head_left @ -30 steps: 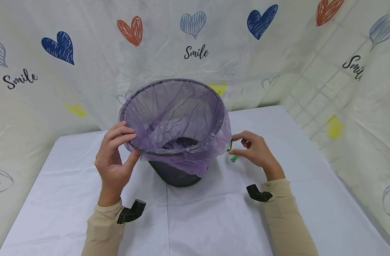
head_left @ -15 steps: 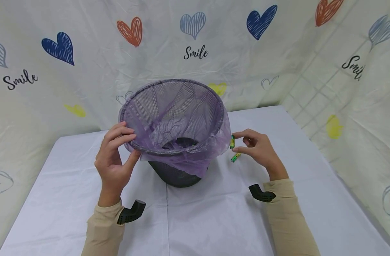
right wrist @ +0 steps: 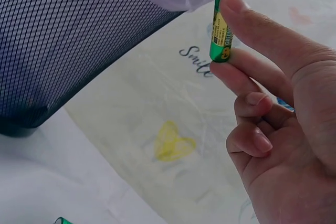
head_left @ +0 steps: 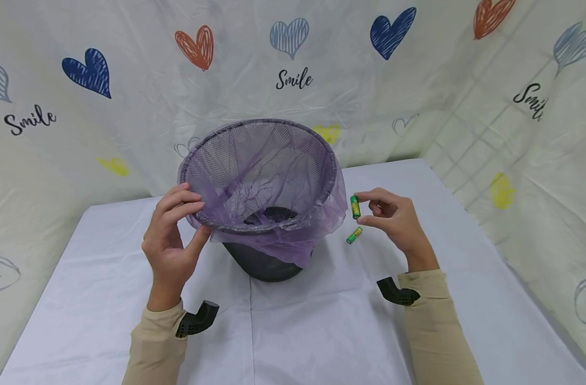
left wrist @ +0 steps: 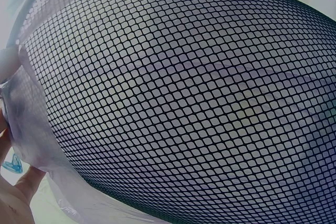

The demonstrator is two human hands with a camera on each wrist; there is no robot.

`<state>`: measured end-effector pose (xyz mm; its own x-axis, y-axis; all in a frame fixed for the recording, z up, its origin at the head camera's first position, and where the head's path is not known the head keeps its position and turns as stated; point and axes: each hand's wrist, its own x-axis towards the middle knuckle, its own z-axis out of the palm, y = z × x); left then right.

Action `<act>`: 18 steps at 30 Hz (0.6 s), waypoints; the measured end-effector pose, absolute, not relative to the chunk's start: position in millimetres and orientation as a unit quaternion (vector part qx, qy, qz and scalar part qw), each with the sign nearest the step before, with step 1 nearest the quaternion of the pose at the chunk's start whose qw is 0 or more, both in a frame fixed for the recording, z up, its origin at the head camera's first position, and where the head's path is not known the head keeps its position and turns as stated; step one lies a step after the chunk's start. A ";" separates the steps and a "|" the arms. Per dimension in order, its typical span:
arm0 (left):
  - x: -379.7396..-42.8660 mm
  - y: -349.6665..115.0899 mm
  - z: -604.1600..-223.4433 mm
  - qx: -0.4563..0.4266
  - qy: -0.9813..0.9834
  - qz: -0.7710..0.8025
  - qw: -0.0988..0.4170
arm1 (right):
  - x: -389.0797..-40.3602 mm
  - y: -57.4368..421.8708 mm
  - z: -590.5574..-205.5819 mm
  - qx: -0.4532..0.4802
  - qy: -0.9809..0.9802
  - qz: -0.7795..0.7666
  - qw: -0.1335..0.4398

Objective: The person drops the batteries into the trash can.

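Note:
A black mesh wastebasket (head_left: pixel 261 261) stands in the middle of the table, lined with a thin purple bag (head_left: pixel 293 246) folded over its rim. My left hand (head_left: pixel 170 246) grips the rim on the left through the bag, fingers on top and thumb beneath. To the right of the basket, my right hand (head_left: pixel 394 222) pinches a small green and yellow battery (head_left: pixel 355 207) between thumb and fingertips. In the right wrist view this battery (right wrist: pixel 221 35) is held upright, near the bag's hanging edge. A second battery (head_left: pixel 354 235) lies on the cloth just below the pinched one.
White cloth covers the table (head_left: pixel 298 342). Behind and to the sides hangs a pale curtain (head_left: pixel 235 91) printed with hearts and "Smile". Each sleeve carries a black wrist device, one on the left (head_left: pixel 197 319) and one on the right (head_left: pixel 398 292).
My right hand has drawn back rightward and slightly up from the bag's edge with the battery, which now shows fully. The battery on the table is less covered. The left hand stays still.

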<state>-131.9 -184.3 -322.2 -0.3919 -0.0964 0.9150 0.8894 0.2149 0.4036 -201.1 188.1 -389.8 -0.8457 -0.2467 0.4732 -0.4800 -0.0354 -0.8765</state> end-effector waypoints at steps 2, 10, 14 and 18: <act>-132.1 -184.0 -322.1 -0.313 -0.632 -0.544 0.454 | -200.0 187.5 -387.4 0.271 -0.673 0.682 0.091; -134.8 -188.4 -328.6 -0.306 -0.640 -0.541 0.451 | -192.7 183.1 -374.3 0.280 -0.643 0.703 0.118; -136.8 -189.9 -331.5 -0.305 -0.640 -0.543 0.451 | -189.1 181.0 -369.2 0.279 -0.637 0.707 0.127; -135.9 -188.2 -329.4 -0.306 -0.637 -0.545 0.451 | -186.0 178.5 -365.1 0.279 -0.630 0.713 0.130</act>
<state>-135.9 -188.2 -329.4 -0.4054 -0.1016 0.9085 0.8819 0.2180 0.4179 -186.0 178.5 -365.1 -0.8103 -0.1671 0.5617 -0.5367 -0.1734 -0.8258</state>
